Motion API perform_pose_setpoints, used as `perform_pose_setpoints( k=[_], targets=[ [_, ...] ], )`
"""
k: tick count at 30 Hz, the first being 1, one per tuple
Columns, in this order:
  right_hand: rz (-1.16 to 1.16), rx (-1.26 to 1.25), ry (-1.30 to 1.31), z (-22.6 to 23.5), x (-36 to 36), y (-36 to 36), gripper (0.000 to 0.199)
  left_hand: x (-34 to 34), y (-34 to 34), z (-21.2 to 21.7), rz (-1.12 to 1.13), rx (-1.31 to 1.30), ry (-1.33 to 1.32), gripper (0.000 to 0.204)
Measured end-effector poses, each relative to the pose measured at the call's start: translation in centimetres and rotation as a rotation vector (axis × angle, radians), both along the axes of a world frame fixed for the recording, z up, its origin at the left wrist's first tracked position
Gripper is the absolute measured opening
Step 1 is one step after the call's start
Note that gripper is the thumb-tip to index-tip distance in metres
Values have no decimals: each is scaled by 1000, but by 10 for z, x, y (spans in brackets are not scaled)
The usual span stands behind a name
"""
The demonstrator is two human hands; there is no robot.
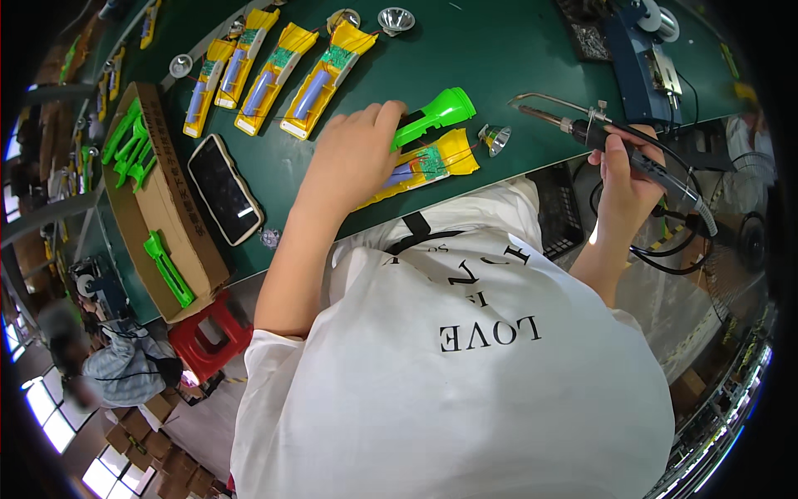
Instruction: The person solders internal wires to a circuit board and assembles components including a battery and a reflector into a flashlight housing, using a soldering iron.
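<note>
Our left hand (pixel 353 158) is clamped on the green torch body (pixel 432 115), pressing it over a yellow half-shell (pixel 432 162) at the near edge of the green worktop (pixel 465 50); right hand (pixel 623 170) grips the soldering iron (pixel 598 133), held off the worktop's right end; hands well apart; reflector cup (pixel 495 137) sits just beside the shell.

My green workbench (pixel 499 50) fills the upper view. Left of the bench, below its edge, a red plastic stool (pixel 208 337) stands on the floor. Further below it, bright windows (pixel 50 416) let daylight in beside stacked cardboard boxes (pixel 179 478).
</note>
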State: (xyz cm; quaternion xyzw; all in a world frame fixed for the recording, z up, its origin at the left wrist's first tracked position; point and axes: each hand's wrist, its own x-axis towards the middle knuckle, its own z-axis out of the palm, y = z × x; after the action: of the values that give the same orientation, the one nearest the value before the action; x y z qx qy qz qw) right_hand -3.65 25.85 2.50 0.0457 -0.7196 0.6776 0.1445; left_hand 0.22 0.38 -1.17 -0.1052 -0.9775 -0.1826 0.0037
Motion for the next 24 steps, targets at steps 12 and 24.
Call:
perform_pose_setpoints(
  k=[12,24],
  targets=[
    [-24,-90,27,-10,33,28,10,40,19,-15,-5,-126,189,52],
    [-34,-110,4,-14,28,40,11,45,24,-5,-21,-154,84,59]
  ],
)
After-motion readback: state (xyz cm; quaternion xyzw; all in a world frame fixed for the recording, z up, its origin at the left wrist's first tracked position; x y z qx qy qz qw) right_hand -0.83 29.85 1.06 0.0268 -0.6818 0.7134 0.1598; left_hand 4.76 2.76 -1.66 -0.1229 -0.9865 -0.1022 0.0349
